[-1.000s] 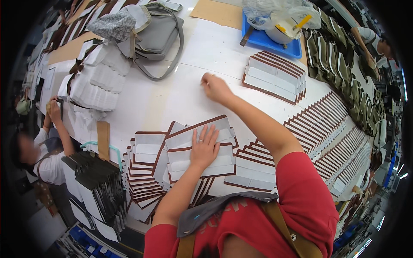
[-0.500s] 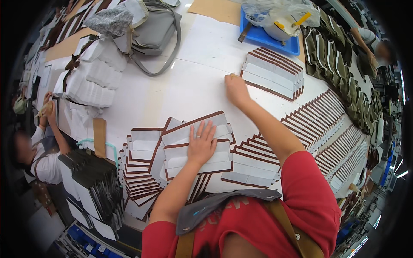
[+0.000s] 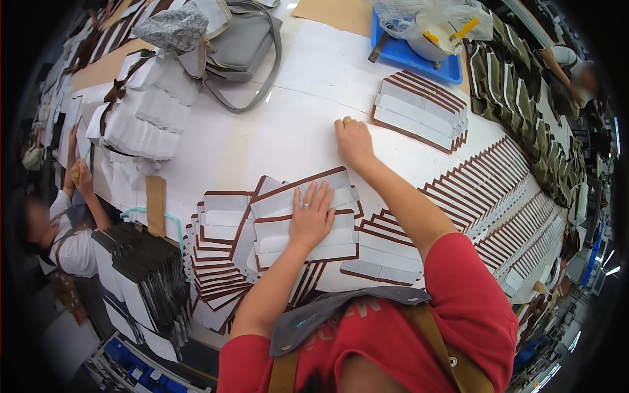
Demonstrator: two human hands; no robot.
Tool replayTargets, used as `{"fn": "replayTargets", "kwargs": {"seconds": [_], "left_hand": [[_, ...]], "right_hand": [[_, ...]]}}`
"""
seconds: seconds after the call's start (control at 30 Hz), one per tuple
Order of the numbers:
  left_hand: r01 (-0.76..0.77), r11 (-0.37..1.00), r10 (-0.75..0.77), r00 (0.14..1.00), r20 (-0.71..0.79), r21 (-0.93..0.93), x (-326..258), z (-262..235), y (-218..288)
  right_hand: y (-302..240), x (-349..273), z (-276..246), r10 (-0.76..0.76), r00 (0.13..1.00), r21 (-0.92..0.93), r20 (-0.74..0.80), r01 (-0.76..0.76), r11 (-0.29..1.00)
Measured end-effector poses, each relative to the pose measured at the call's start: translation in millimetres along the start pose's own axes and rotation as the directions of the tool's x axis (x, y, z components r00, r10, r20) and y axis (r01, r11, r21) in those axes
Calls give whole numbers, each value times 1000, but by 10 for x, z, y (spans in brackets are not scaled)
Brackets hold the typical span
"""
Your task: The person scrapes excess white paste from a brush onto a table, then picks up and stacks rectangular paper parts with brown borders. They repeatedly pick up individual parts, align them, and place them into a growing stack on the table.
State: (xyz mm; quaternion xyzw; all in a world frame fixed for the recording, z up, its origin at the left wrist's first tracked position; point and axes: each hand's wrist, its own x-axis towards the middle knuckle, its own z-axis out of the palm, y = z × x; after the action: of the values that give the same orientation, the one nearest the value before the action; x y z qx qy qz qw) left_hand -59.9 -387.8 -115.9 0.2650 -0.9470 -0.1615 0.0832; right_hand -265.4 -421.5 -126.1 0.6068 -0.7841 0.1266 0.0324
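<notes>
My left hand (image 3: 310,218) lies flat, fingers spread, on a white-grey panel (image 3: 337,243) with brown edging, at the top of a loose pile of similar panels. Farther off to the right, my right hand (image 3: 354,144) is closed above the white tabletop. Whatever its fingers hold, if anything, is hidden. Just beyond it, a stepped stack of brown-edged panels (image 3: 419,108) rests on the table. Left of my left arm, more brown-edged panels (image 3: 225,219) are fanned out in an overlapping heap.
A blue tray (image 3: 451,71) holds a white bowl (image 3: 429,49) and a brush (image 3: 378,47). Long rows of overlapping panels (image 3: 478,183) and olive pieces (image 3: 517,105) run along the right. A grey bag (image 3: 246,52), white stacks (image 3: 147,108) and a co-worker (image 3: 72,236) are at left.
My right hand has moved slightly left, away from the stepped stack. My left hand stays on the same panel. At left, the co-worker's hands have shifted. The view has tilted a little.
</notes>
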Motion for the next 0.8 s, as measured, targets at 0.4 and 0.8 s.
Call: {"fn": "replayTargets", "kwargs": {"seconds": [0.4, 0.8], "left_hand": [[-15, 1000, 15, 1000, 9, -3, 10, -22, 7], [7, 1000, -7, 999, 45, 4, -6, 7, -5]], "right_hand": [[409, 173, -41, -36, 999, -245, -9, 33, 969], [-517, -78, -85, -99, 978, 479, 181, 0, 878]]}}
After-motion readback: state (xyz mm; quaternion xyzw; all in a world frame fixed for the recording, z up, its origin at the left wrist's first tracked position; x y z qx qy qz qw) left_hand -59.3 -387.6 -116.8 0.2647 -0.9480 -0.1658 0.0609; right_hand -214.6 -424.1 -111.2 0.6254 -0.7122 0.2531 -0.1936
